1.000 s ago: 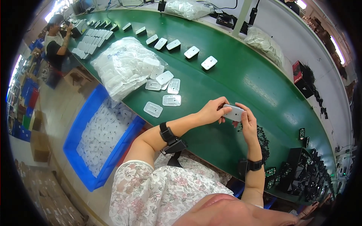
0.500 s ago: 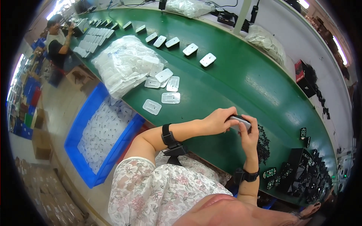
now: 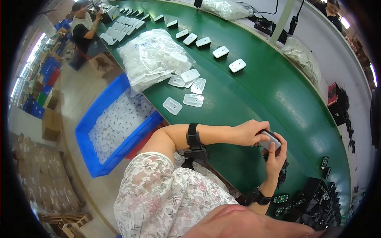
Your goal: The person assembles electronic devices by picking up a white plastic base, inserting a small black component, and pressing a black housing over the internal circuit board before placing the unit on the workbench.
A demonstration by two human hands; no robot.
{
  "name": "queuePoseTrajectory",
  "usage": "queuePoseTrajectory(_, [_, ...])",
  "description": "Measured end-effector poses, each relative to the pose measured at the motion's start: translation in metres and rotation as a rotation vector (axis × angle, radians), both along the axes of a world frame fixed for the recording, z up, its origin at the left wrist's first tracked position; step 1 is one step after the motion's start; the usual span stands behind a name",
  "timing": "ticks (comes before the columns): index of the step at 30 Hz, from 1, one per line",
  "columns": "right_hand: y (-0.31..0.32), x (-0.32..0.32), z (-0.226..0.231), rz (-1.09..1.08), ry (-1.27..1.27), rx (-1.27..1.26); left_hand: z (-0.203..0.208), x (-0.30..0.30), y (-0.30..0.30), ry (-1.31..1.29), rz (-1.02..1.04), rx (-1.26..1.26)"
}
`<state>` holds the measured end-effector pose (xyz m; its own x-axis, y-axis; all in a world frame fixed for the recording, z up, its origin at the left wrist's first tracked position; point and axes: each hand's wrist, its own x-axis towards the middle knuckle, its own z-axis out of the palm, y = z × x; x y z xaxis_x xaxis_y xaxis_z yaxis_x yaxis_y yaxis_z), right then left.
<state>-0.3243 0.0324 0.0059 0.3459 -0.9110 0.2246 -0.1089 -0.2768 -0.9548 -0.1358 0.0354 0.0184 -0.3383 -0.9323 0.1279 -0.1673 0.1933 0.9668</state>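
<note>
Both hands hold a small rounded case (image 3: 272,139), grey on top with a black side, above the green table (image 3: 222,103). My left hand (image 3: 250,133) grips its left end with bent fingers, the thumb near the top edge. Around the other end my right hand (image 3: 277,154) is closed, thumb on the grey face. Part of the case is covered by fingers. Beneath my right hand lies a pile of tiny black pieces (image 3: 282,174), too small to name. Several translucent white plastic covers (image 3: 172,106) lie loose to the left.
A clear bag of white covers (image 3: 151,55) sits beside a blue bin (image 3: 89,152) of small translucent pieces. White-topped black units (image 3: 237,65) line the table's far side. Green circuit boards (image 3: 281,198) and black housings (image 3: 313,190) crowd the right. Another person (image 3: 83,29) works at far left.
The view has shifted, so the table's contents appear further left or higher or lower. Both hands still hold the case, which is tilted a little differently. A second person now shows at the upper right.
</note>
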Motion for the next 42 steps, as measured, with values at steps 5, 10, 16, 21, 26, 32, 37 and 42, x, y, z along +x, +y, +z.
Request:
queuePoseTrajectory(5, [-0.007,0.007,0.005,-0.069,-0.144,0.080,0.000,-0.007,-0.017,0.013,0.001,-0.037])
queuePoseTrajectory(10, [-0.014,-0.008,0.002,-0.056,-0.103,0.039,0.009,-0.011,-0.027,-0.008,-0.036,0.030])
queuePoseTrajectory(16, [-0.024,-0.009,-0.017,-0.246,-0.098,-0.072,-0.009,-0.019,-0.067,0.030,0.035,0.118])
queuePoseTrajectory(21, [-0.026,-0.016,-0.009,-0.439,-0.015,-0.199,-0.035,0.016,-0.155,0.131,0.361,0.295])
queuePoseTrajectory(26, [-0.025,-0.018,-0.011,-0.456,-0.014,-0.291,-0.054,0.050,-0.202,0.051,0.553,0.317])
queuePoseTrajectory(32, [-0.026,-0.015,-0.007,-0.445,-0.022,-0.352,-0.050,0.074,-0.206,-0.363,0.551,0.348])
queuePoseTrajectory(37, [-0.021,-0.011,-0.002,-0.469,0.059,-0.420,-0.051,0.074,-0.203,-0.645,0.652,0.320])
queuePoseTrajectory(42, [-0.021,-0.014,-0.004,-0.485,0.062,-0.408,-0.012,0.059,-0.133,-0.930,0.726,-0.133])
